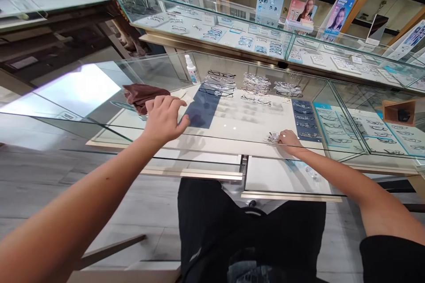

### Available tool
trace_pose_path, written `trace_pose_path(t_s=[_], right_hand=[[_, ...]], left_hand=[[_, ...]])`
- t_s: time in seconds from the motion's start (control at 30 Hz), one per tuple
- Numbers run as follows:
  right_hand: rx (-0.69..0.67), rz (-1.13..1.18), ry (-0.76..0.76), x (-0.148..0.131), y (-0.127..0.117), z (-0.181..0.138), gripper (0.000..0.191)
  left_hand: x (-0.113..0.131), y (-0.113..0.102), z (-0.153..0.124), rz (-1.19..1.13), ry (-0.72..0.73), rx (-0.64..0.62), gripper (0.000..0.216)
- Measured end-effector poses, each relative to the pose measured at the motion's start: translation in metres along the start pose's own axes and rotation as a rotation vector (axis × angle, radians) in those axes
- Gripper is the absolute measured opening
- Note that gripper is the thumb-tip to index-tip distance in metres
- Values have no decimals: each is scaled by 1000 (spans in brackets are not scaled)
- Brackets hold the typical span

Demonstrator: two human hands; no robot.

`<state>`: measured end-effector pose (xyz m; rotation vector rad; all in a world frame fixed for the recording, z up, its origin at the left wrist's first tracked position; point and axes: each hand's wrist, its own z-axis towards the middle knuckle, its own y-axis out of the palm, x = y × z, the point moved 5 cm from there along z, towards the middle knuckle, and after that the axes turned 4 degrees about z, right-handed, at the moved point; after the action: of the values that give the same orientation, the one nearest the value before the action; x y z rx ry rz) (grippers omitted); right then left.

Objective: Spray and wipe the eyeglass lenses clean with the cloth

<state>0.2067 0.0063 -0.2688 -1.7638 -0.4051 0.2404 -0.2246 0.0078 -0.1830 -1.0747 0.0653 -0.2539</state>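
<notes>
My left hand (166,118) is over the glass counter, fingers apart and holding nothing. Just beyond it a crumpled brown cloth (144,96) lies on the glass. My right hand (289,139) is low at the case's near side, its fingers closed at a pair of clear eyeglasses (274,137); the fingertips are partly hidden. Farther back, several eyeglasses sit in three groups: a left group (219,84), a middle group (256,83) and a right group (288,89). A column of eyeglasses (304,119) lies on a dark blue strip beside my right hand.
A white spray bottle (191,69) stands at the back. An open drawer (275,174) juts toward my lap, with a few small things at its right. Right of me, a glass case (375,130) holds eyeglasses, with a brown box (398,112) on top. Another glass display (232,35) runs behind.
</notes>
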Motion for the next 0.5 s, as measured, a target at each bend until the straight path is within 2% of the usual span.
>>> trace_pose_path(t_s=[0.13, 0.33, 0.5], right_hand=[[48, -18, 0, 6, 10, 24, 31], [94, -7, -31, 8, 18, 53, 33], [109, 4, -40, 9, 24, 62, 34]], left_hand=[[-4, -3, -1, -21, -76, -36, 43], [-3, -7, -5, -9, -74, -30, 36], [-5, -8, -8, -27, -57, -11, 32]])
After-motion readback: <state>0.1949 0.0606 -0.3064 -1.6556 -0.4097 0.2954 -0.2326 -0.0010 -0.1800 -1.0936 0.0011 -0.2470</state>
